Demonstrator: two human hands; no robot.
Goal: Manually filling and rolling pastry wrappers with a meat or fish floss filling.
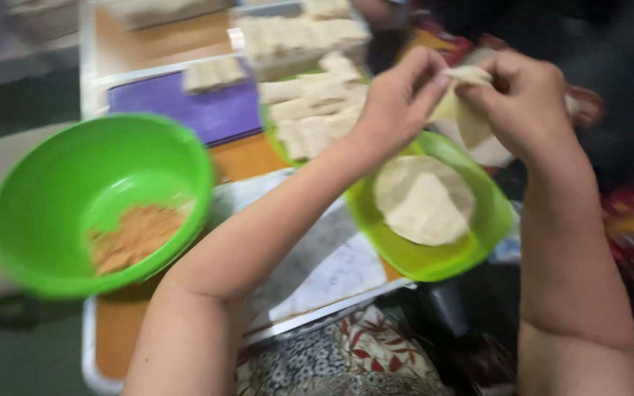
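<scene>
Head view, looking down over my two forearms. My left hand (394, 99) and my right hand (522, 103) meet at about one o'clock in the frame, both pinched narrow on one pale dough wrapper (467, 110); the fingertips of each hand grip its upper folded edge, and the rest of the sheet hangs below between them. The wrapper is held in the air above the far rim of a green plate (478, 242). On that plate, directly below the hands toward five o'clock, I see a stack of round flat wrappers (423, 199). At nine o'clock from the hands stands a green bowl (53, 183) holding a brown crumbly filling (133, 235) on its floor. At eleven o'clock lie rows of pale folded pieces (313, 110), packed side by side on a green tray whose edge is barely visible, with more of them in a clear container (299, 40) behind. A purple sheet (207, 110) lies between bowl and folded pieces on the table (251, 158). The picture is motion-blurred, so finer detail is unclear.
</scene>
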